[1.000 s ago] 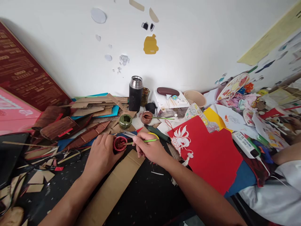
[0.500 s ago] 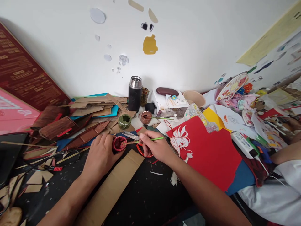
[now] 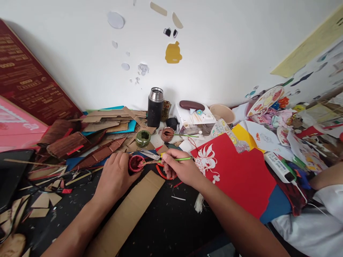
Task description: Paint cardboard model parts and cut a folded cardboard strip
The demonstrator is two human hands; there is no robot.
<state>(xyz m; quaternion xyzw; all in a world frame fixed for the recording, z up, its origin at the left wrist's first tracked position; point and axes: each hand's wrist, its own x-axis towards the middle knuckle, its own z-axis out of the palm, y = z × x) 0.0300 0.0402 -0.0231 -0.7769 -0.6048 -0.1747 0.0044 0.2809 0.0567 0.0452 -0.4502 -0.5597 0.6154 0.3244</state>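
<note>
My left hand (image 3: 115,174) is closed around the side of a small red paint pot (image 3: 136,163) that has dark red paint inside. A thin paintbrush (image 3: 184,159) with a green handle is pinched in my right hand (image 3: 179,167). Its paint-covered tip rests at the right side of the pot's mouth. Scissors (image 3: 150,154) lie just behind the brush, their handles partly hidden under my right hand. Below the pot, a long cardboard strip (image 3: 131,212) lies slantwise on the black table (image 3: 171,221).
Behind the pot stand a green paint jar (image 3: 143,138), a brown paint jar (image 3: 167,133) with a brush across it, and a black flask (image 3: 155,109). Red card (image 3: 238,175) lies right. Brown-painted cardboard pieces (image 3: 69,142) crowd the left. Another person's sleeve (image 3: 302,221) is at far right.
The brush has moved slightly right, its tip going from inside the pot to the rim, with my right hand shifting along. My left hand keeps the pot in place. The view has tilted slightly.
</note>
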